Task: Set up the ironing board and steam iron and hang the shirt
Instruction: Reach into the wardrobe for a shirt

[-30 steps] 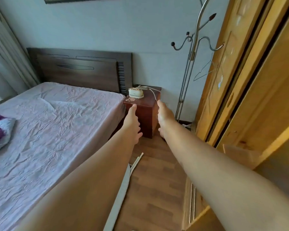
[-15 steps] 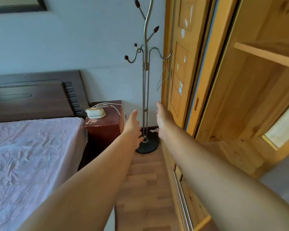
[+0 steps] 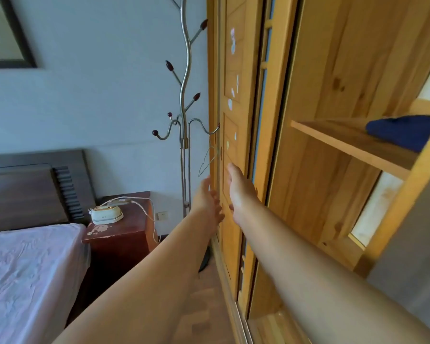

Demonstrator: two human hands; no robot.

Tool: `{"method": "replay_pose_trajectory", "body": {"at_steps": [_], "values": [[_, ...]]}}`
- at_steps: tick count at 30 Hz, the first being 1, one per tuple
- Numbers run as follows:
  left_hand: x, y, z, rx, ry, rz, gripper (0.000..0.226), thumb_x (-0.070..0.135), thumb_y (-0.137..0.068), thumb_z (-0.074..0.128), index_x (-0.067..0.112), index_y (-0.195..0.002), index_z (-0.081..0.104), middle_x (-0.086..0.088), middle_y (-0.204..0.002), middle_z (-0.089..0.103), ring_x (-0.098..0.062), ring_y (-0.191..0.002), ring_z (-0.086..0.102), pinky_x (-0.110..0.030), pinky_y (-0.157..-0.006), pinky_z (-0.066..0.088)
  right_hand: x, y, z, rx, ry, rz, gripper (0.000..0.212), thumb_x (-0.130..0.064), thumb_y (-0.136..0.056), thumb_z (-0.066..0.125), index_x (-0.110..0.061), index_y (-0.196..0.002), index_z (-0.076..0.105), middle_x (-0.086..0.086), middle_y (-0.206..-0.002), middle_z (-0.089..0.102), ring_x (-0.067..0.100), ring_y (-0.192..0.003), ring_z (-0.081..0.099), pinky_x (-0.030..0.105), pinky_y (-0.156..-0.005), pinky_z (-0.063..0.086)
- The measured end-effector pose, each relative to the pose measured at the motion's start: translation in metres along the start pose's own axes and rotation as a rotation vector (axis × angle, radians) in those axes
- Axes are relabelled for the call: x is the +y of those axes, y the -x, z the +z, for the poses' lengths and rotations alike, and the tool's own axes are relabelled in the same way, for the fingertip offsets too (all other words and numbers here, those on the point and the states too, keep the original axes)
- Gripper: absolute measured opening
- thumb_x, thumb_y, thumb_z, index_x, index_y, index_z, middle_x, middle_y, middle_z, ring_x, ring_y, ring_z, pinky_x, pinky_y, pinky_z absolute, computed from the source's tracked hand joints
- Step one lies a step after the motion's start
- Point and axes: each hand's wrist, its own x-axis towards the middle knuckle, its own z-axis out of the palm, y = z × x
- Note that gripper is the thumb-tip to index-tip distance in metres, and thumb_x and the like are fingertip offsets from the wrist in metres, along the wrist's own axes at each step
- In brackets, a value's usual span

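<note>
Both bare arms reaching toward thin wire hanger (image 3: 207, 158) hanging on silver metal coat stand (image 3: 185, 100). Left hand (image 3: 207, 198), right hand (image 3: 238, 192) empty, fingers spread. Cream steam iron (image 3: 106, 214) sitting on dark red nightstand (image 3: 124, 234).

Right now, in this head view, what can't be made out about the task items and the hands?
- Ironing board: not in view.
- Shirt: uncertain; a folded blue cloth on the wardrobe shelf is cut off by the frame post.
- Coat stand base: hidden behind the left forearm.
- Wire hanger: thin and faint.
- Left hand and right hand: blurred; wardrobe door contact unclear.
</note>
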Motion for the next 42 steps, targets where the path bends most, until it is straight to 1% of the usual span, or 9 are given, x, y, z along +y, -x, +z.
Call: {"method": "replay_pose_trajectory", "body": {"at_steps": [2,6,10,15,19,25,31,35,42], "values": [[0.003,-0.006,0.014,-0.050,-0.014,0.021,0.066,0.070,-0.078,0.055,0.015,-0.115,0.063,-0.005,-0.115,0.065,-0.024,-0.108,0.062,-0.043,-0.098,0.051,-0.016,0.000,-0.006,0.034,-0.006,-0.043,0.055,-0.054,-0.101,0.038,-0.022,-0.145,0.049,0.002,-0.138,0.058,0.018,-0.108,0.053,0.034,-0.088,0.036],[0.030,-0.005,0.046,-0.176,-0.047,0.060,0.064,0.067,-0.080,0.055,0.017,-0.119,0.066,-0.009,-0.119,0.069,-0.024,-0.103,0.067,-0.038,-0.081,0.055,-0.046,0.001,-0.012,0.118,-0.033,-0.087,0.048,-0.053,-0.101,0.040,-0.020,-0.131,0.059,-0.010,-0.089,0.058,0.009,-0.069,0.048,0.033,-0.074,0.038],[0.059,-0.003,0.071,-0.304,-0.089,0.083,0.067,0.066,-0.079,0.057,0.018,-0.124,0.063,-0.008,-0.120,0.069,-0.028,-0.110,0.067,-0.047,-0.099,0.052,-0.070,-0.001,-0.016,0.198,-0.089,-0.130,0.049,-0.057,-0.100,0.041,-0.022,-0.129,0.059,-0.008,-0.091,0.058,0.011,-0.076,0.049,0.038,-0.086,0.035],[0.084,-0.012,0.097,-0.398,-0.144,0.120,0.070,0.068,-0.071,0.059,0.018,-0.120,0.064,-0.008,-0.121,0.068,-0.028,-0.109,0.067,-0.047,-0.094,0.054,-0.096,0.000,-0.025,0.299,-0.130,-0.206,0.053,-0.054,-0.102,0.039,-0.020,-0.140,0.053,-0.005,-0.107,0.061,0.011,-0.083,0.052,0.037,-0.088,0.032],[0.097,-0.017,0.126,-0.504,-0.201,0.157,0.069,0.067,-0.076,0.059,0.019,-0.125,0.062,-0.006,-0.124,0.067,-0.026,-0.112,0.065,-0.047,-0.100,0.051,-0.114,0.007,-0.037,0.373,-0.161,-0.256,0.053,-0.053,-0.102,0.039,-0.023,-0.145,0.048,0.001,-0.146,0.052,0.023,-0.131,0.048,0.038,-0.094,0.031],[0.100,0.003,0.183,-0.720,-0.290,0.257,0.062,0.058,-0.090,0.052,0.019,-0.139,0.055,-0.002,-0.133,0.061,-0.021,-0.118,0.061,-0.045,-0.105,0.047,-0.132,0.020,-0.075,0.602,-0.213,-0.466,0.048,-0.050,-0.104,0.036,-0.025,-0.143,0.047,-0.004,-0.118,0.053,0.014,-0.104,0.046,0.035,-0.089,0.035],[0.079,0.038,0.238,-0.859,-0.446,0.435,0.039,0.033,-0.102,0.046,0.010,-0.132,0.058,-0.007,-0.122,0.064,-0.021,-0.107,0.061,-0.029,-0.074,0.049,-0.137,0.021,-0.113,0.989,-0.208,-0.600,0.049,-0.050,-0.104,0.031,-0.024,-0.142,0.047,0.001,-0.133,0.055,0.025,-0.128,0.052,0.047,-0.109,0.041],[0.056,0.034,0.273,-0.945,-0.594,0.544,0.038,0.027,-0.099,0.056,0.011,-0.134,0.057,-0.009,-0.127,0.065,-0.025,-0.114,0.063,-0.038,-0.097,0.052,-0.132,0.013,-0.134,1.133,-0.243,-0.573,0.055,-0.054,-0.102,0.029,-0.023,-0.145,0.044,0.005,-0.137,0.055,0.029,-0.129,0.052,0.051,-0.109,0.041],[0.038,0.010,0.307,-0.934,-0.864,0.753,0.054,0.008,-0.094,0.050,0.022,-0.145,0.043,-0.005,-0.135,0.061,-0.024,-0.118,0.060,-0.040,-0.101,0.050,-0.120,0.000,-0.160,1.187,-0.421,-0.446,0.063,-0.060,-0.101,0.027,-0.032,-0.157,0.024,0.004,-0.155,0.041,0.032,-0.138,0.044,0.056,-0.114,0.034]]}}
